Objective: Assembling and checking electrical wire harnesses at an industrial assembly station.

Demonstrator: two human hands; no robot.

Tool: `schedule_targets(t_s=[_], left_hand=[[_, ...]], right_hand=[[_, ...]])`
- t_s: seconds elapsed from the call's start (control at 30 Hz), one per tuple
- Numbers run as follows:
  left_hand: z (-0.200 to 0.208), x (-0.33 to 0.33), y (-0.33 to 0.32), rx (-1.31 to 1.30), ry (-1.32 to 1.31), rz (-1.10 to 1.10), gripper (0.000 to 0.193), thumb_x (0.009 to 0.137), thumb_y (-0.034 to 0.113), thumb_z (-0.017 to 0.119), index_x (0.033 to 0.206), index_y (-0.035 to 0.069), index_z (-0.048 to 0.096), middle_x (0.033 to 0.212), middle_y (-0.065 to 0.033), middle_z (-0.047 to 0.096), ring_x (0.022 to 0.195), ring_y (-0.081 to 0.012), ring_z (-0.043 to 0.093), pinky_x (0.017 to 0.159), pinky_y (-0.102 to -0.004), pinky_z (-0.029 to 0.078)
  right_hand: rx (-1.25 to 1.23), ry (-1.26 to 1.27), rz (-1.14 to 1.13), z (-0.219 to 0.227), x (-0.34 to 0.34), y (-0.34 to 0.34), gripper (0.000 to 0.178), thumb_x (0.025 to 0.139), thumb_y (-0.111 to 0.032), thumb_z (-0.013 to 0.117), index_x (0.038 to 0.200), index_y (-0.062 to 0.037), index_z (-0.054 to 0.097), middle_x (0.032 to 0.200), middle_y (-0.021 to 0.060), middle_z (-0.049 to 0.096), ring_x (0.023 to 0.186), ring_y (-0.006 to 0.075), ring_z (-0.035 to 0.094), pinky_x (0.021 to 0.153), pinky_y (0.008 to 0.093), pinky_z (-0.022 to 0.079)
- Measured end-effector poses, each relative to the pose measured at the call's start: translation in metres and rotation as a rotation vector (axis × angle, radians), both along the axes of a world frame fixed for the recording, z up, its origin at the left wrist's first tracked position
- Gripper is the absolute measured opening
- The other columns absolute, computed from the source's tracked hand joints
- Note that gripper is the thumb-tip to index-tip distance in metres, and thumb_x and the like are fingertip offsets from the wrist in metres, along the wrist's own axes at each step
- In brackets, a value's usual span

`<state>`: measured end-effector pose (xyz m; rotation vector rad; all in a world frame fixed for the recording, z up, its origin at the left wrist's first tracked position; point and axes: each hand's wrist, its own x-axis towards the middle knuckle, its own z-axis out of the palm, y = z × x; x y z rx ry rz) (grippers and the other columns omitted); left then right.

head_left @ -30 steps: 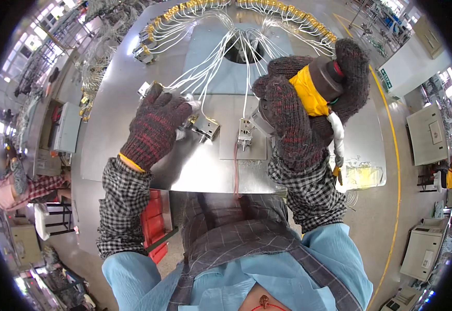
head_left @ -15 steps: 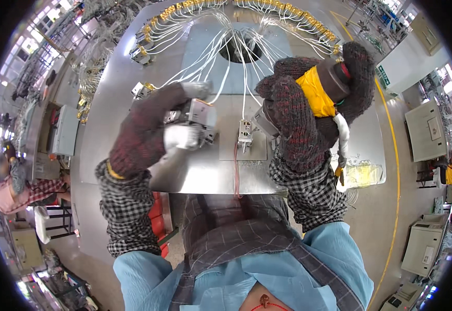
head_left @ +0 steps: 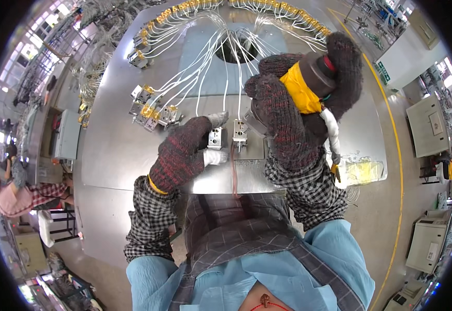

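Note:
My left hand [head_left: 181,152], in a dark knitted glove with white-wrapped fingertips, pinches a small metal connector block [head_left: 215,139] over the middle of the table. Just right of it, a similar metal block [head_left: 240,131] with a white cable stands on a flat plate [head_left: 252,151], apart from the one I hold. My right hand [head_left: 288,116], also gloved, is wrapped round a dark hand-held power tool with yellow tape [head_left: 299,88]. The tool's grey front end [head_left: 256,121] points toward the standing block; its tip is hard to make out.
Several metal blocks [head_left: 153,111] with white cables lie left on the metal table [head_left: 112,150]. The white cables [head_left: 210,49] fan out from a dark round opening [head_left: 236,49] to an arc of gold-coloured connectors [head_left: 283,10]. Reddish wires [head_left: 233,171] hang over the near edge. Another person [head_left: 23,186] sits far left.
My left hand has moved right and slightly down, from a cluster of metal blocks to the middle, with one block in its fingers. The cluster now shows on the table's left.

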<state>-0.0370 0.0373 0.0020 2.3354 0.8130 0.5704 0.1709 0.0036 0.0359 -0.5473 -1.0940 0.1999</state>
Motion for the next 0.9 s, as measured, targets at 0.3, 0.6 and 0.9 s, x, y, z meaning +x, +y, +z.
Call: schedule_targets(t_s=[0.3,0.6,0.9], left_hand=[[0.002,0.036,0.002,-0.008,-0.122,0.029,0.069,0.079,0.03,0.088,0.139,0.009,0.062,0.119,-0.0165,0.073,0.098,-0.0275,0.075,0.086,-0.0378,0.059],[-0.005,0.036,0.001,-0.061,0.061,0.037,0.07,0.085,0.047,0.083,0.135,0.002,0.062,0.113,-0.0174,0.075,0.102,-0.0273,0.076,0.088,-0.0385,0.059],[-0.015,0.032,0.007,-0.014,-0.141,-0.019,0.06,0.083,0.042,0.083,0.126,0.004,0.065,0.106,-0.0208,0.074,0.101,-0.0368,0.074,0.085,-0.0447,0.058]], right_hand=[[0.174,-0.074,-0.008,0.012,0.033,-0.001,0.084,0.094,-0.013,0.071,0.159,-0.0136,0.018,0.098,0.0222,0.069,0.072,0.0286,0.073,0.063,0.0422,0.065],[-0.207,-0.103,0.109,-0.013,0.015,-0.002,0.082,0.092,-0.009,0.071,0.158,-0.0116,0.021,0.102,0.0201,0.067,0.078,0.0272,0.072,0.067,0.041,0.064],[-0.019,0.036,0.018,-0.007,-0.002,0.0,0.081,0.09,-0.004,0.071,0.157,-0.0095,0.024,0.106,0.0181,0.065,0.083,0.0257,0.071,0.071,0.0398,0.063]])
